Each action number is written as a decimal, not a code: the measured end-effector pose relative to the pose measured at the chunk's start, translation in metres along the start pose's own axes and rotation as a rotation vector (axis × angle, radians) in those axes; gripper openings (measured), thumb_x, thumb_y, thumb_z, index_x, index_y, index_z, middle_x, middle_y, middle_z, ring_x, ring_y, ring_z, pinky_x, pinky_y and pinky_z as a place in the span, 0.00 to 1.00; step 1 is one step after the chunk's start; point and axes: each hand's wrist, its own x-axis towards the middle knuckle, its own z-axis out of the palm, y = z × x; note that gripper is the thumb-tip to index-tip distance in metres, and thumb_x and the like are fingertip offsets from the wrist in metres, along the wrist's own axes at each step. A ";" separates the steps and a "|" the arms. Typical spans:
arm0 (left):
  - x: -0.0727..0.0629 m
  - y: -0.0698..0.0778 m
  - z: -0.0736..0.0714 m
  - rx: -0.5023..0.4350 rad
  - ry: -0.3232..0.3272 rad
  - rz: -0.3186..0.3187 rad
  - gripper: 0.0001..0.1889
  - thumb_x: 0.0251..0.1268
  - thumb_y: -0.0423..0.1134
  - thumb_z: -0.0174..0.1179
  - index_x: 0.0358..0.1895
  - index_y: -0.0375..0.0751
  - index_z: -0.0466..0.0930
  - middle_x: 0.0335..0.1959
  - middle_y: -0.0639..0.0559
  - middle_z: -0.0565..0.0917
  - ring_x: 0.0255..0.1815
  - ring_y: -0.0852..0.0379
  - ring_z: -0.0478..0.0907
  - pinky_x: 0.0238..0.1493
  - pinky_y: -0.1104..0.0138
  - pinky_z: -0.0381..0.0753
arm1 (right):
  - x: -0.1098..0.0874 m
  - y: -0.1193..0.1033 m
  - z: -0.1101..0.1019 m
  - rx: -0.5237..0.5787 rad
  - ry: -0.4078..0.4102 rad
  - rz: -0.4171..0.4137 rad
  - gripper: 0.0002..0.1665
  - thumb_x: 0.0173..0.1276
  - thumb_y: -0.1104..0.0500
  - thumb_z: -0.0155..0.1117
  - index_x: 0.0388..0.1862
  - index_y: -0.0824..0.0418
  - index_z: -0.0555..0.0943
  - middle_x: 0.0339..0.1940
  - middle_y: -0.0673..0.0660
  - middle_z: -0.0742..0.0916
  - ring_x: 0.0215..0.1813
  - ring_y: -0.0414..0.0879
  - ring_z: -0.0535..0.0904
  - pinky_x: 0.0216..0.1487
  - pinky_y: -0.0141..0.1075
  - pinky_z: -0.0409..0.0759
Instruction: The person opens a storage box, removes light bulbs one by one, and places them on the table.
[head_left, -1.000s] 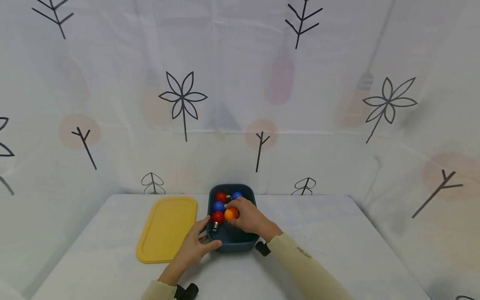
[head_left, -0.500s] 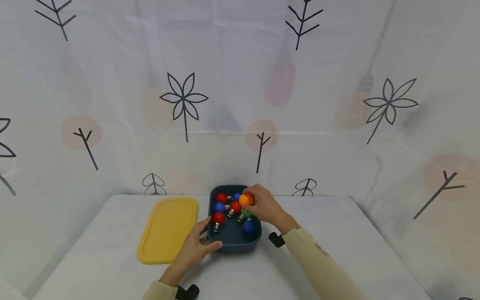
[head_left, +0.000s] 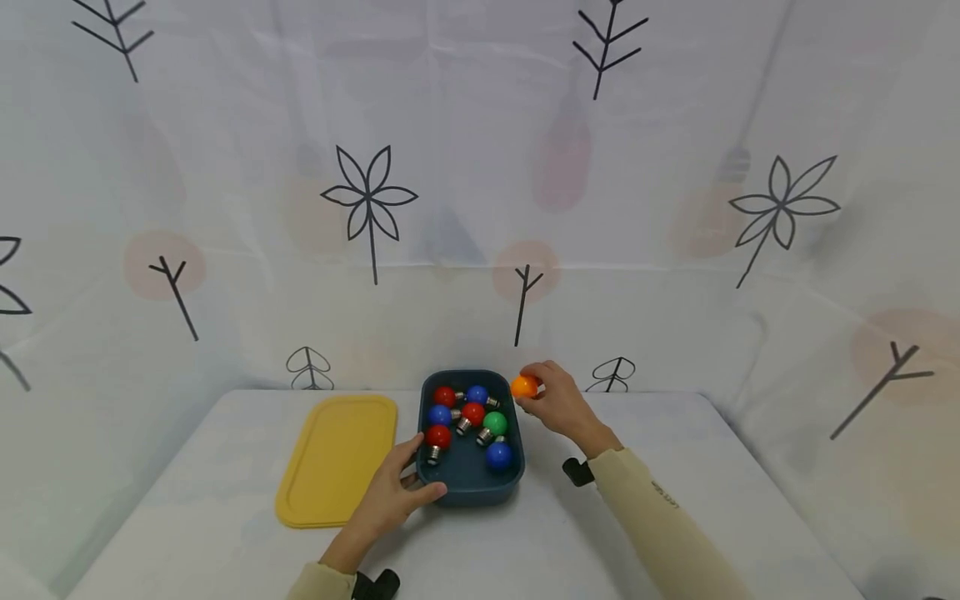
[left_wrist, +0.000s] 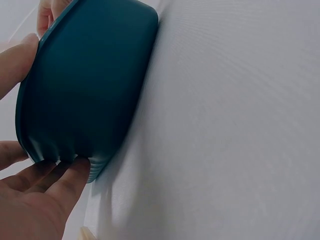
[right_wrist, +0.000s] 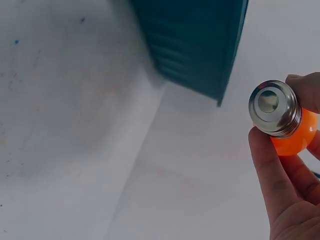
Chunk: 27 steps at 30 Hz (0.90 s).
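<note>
My right hand point(head_left: 564, 403) pinches an orange light bulb point(head_left: 522, 387) just off the far right side of a dark blue plastic bin point(head_left: 461, 477). In the right wrist view, the bulb's silver screw base point(right_wrist: 274, 109) faces the camera, with thumb and fingers around it. Inside the bin lie several small bulbs: red ones such as this red bulb point(head_left: 438, 436), blue ones like the blue bulb point(head_left: 498, 455), and a green bulb point(head_left: 494, 423). My left hand point(head_left: 390, 489) holds the bin's near left corner, thumb on the front wall and fingers along the left side.
A yellow rectangular plastic lid or tray point(head_left: 339, 462) lies flat on the white table point(head_left: 675, 500), left of the bin. Behind the table hangs a pale curtain point(head_left: 450, 317) with printed leaves and flowers.
My right hand has lifted the orange bulb out of the bin and carried it right, past the rim. The bulbs it covered now show. My left hand stays on the bin.
</note>
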 end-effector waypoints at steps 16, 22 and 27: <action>0.000 -0.001 0.002 0.006 -0.014 -0.005 0.47 0.53 0.46 0.72 0.74 0.40 0.56 0.71 0.38 0.59 0.69 0.40 0.60 0.62 0.50 0.71 | 0.001 0.037 0.013 -0.093 -0.038 0.134 0.24 0.58 0.59 0.72 0.53 0.62 0.78 0.45 0.58 0.78 0.44 0.51 0.73 0.47 0.43 0.80; -0.001 0.000 0.002 0.008 -0.004 -0.012 0.47 0.52 0.45 0.72 0.74 0.40 0.56 0.71 0.39 0.59 0.69 0.40 0.60 0.62 0.50 0.71 | 0.001 0.042 0.020 -0.105 -0.079 0.203 0.24 0.58 0.57 0.71 0.53 0.60 0.77 0.45 0.58 0.78 0.44 0.52 0.73 0.49 0.46 0.79; 0.000 0.001 0.002 0.011 0.003 -0.014 0.47 0.52 0.46 0.72 0.74 0.40 0.56 0.71 0.40 0.59 0.69 0.41 0.60 0.62 0.50 0.71 | 0.001 0.043 0.025 -0.138 -0.104 0.209 0.23 0.58 0.57 0.71 0.52 0.60 0.78 0.45 0.58 0.78 0.44 0.52 0.73 0.52 0.48 0.79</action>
